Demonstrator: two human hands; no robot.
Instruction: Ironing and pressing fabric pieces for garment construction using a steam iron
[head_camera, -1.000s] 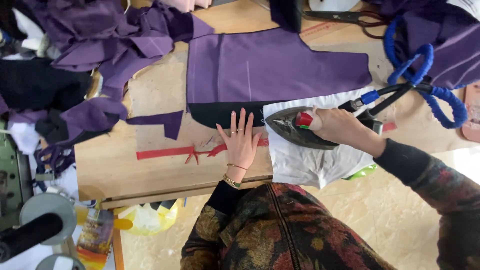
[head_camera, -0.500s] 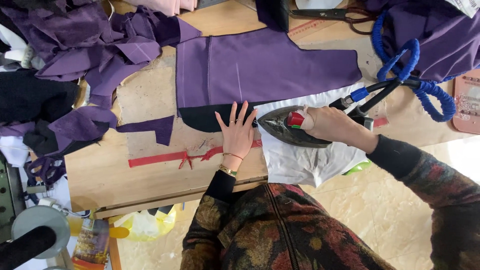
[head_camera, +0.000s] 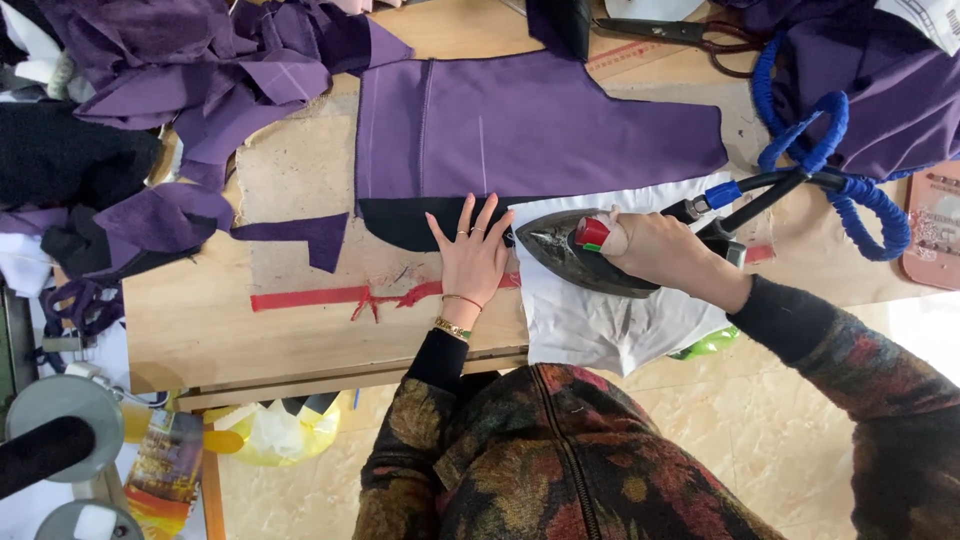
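**Pressing a purple fabric panel on a wooden worktable**

While the right hand (head_camera: 665, 250) is clenched around the handle of a dark steam iron (head_camera: 580, 255), the left hand (head_camera: 472, 258) lies flat, fingers spread and released, on the black edge piece (head_camera: 410, 222) of the purple fabric panel (head_camera: 520, 130). The iron rests on a white pressing cloth (head_camera: 610, 325) at the table's near edge, its tip pointing toward the left hand. A blue coiled cord (head_camera: 835, 160) runs from the iron's rear. Red tape (head_camera: 320, 298) marks the wooden table (head_camera: 200, 340); heaped purple offcuts (head_camera: 200, 60) lie at the far left.
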